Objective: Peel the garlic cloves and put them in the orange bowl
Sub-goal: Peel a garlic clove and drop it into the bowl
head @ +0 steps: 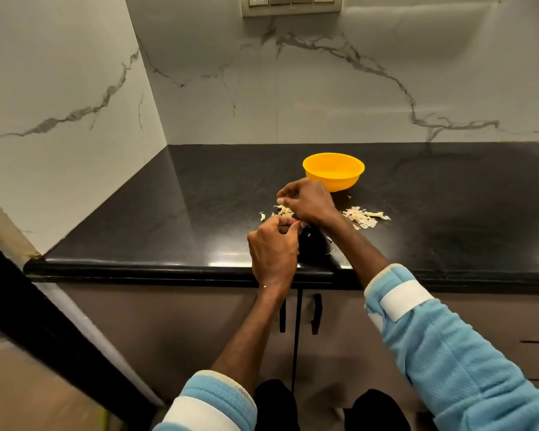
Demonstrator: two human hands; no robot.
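The orange bowl (pixel 333 171) stands on the black counter (pixel 168 213), just beyond my hands. My right hand (pixel 305 200) hovers over a small heap of garlic cloves (pixel 282 209), its fingers curled and pinching a pale clove at its fingertips. My left hand (pixel 273 248) sits closer to the counter's front edge, fingers curled with a pale clove pinched between thumb and fingers; most of it is hidden. One loose clove (pixel 262 216) lies to the left of the heap. What lies inside the bowl cannot be made out.
A pile of papery garlic peels (pixel 366 217) lies on the counter right of my right hand. Marble walls close the counter at the back and left. Cabinet doors with black handles (pixel 316 314) are below the front edge.
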